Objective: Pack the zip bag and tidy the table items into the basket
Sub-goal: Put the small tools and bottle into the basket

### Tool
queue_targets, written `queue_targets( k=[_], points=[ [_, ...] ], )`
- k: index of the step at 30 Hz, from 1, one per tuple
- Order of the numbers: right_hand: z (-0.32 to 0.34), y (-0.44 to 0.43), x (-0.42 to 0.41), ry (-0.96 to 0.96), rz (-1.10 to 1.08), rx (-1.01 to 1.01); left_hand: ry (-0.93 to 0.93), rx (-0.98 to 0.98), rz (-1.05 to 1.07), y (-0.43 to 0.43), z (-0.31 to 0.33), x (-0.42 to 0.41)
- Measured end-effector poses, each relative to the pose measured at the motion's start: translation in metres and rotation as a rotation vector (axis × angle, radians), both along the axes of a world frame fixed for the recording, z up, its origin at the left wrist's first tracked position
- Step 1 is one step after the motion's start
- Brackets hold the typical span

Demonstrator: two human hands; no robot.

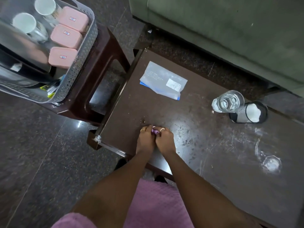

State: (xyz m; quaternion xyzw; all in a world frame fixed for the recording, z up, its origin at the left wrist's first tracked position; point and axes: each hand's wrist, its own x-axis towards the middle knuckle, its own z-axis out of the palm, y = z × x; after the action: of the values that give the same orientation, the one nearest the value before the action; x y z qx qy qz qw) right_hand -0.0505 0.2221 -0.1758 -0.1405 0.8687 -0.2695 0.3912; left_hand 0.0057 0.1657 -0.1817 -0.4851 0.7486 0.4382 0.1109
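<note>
At the near left edge of the worktop: both hands are together, low over the surface, working one small purple item (155,131).
Left grip: the left hand (145,139) has its fingers curled closed onto the purple item from the left; a ring shows on one finger.
Right grip: the right hand (165,140) pinches the same item from the right, fingers bent shut around it, a ring on one finger too.
Purple item: mostly hidden between the fingers; what it is cannot be told.
Zip bag: the zip bag (162,80) lies flat near the far left corner of the worktop (205,145), clear with a blue strip along one edge and a white label, well apart from the hands.
Far right edge: a clear glass (227,101) stands touching a black mesh cup (249,112) with something white inside.
Basket: the grey perforated basket (79,63) sits on a dark stool (102,76) off the worktop's left side, holding three pink boxes (65,36) and two white cups (24,23).
Worktop surface: dark brown, scuffed, with white marks toward the near right.
</note>
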Motion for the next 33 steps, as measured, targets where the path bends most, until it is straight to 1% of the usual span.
queue_targets(
  k=[3, 6, 9, 12, 14, 16, 20, 26, 30, 33],
  points=[
    [0.014, -0.024, -0.005, -0.003, 0.034, -0.073, 0.05, -0.037, 0.152, -0.016, 0.007, 0.003],
    [0.035, -0.07, -0.009, 0.046, 0.084, -0.174, 0.158, -0.13, 0.309, -0.05, 0.024, 0.002],
    [0.06, -0.129, -0.007, 0.107, 0.101, -0.312, 0.298, -0.306, 0.522, -0.098, 0.047, -0.005],
    [0.085, -0.189, 0.0, 0.146, 0.143, -0.451, 0.382, -0.477, 0.733, -0.15, 0.071, -0.003],
    [0.097, -0.226, 0.006, 0.157, 0.197, -0.51, 0.413, -0.516, 0.847, -0.18, 0.084, 0.002],
    [0.103, -0.258, 0.012, 0.184, 0.275, -0.524, 0.413, -0.519, 0.924, -0.206, 0.091, 0.009],
    [0.102, -0.298, 0.022, 0.2, 0.319, -0.465, 0.354, -0.498, 0.95, -0.243, 0.093, 0.024],
    [0.087, -0.324, 0.033, 0.275, 0.34, -0.341, 0.259, -0.5, 0.887, -0.257, 0.093, 0.034],
    [0.081, -0.328, 0.036, 0.283, 0.372, -0.283, 0.273, -0.487, 0.937, -0.258, 0.092, 0.036],
    [0.079, -0.313, 0.036, 0.229, 0.341, -0.341, 0.326, -0.485, 0.941, -0.247, 0.088, 0.033]
  ],
)
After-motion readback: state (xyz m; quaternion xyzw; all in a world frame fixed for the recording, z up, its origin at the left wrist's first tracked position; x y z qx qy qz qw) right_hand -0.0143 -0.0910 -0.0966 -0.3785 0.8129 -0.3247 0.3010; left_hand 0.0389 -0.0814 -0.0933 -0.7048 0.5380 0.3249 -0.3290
